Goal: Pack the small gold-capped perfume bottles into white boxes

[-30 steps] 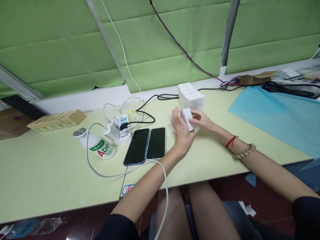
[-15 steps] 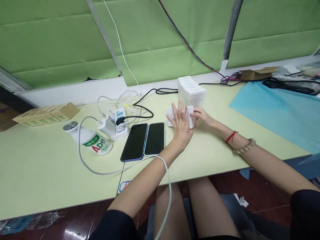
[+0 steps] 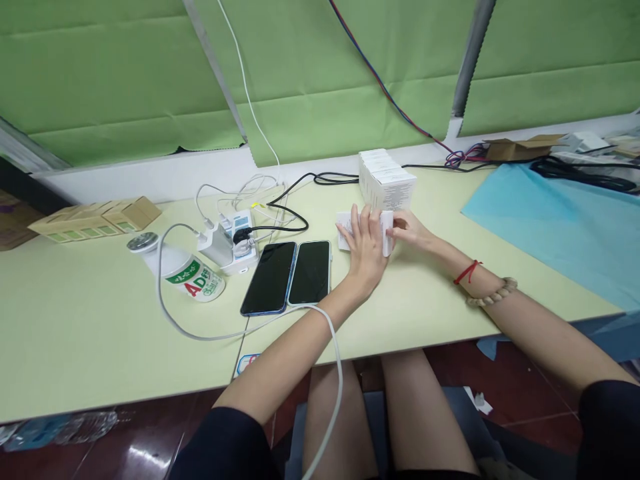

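Observation:
My left hand (image 3: 364, 245) lies over a small white box (image 3: 386, 230) on the pale green table (image 3: 100, 333), fingers stretched along its left face. My right hand (image 3: 410, 230) grips the same box from the right side, fingers closed on it. Another small white box (image 3: 343, 228) lies flat just left of my left fingers. Right behind my hands stands a row of several white boxes (image 3: 387, 180). Two dark phones (image 3: 287, 277) lie side by side left of my left wrist.
A white power strip with chargers (image 3: 230, 243), a toppled white bottle with a green label (image 3: 180, 270), brown cartons (image 3: 95, 217) at the left, a blue sheet (image 3: 565, 227) at the right, cables along the back edge. A white cable (image 3: 333, 360) hangs across my left forearm.
The white box, tilted up between my hands a second ago, now stands lower on the table with my left hand covering more of it. The view shifted slightly.

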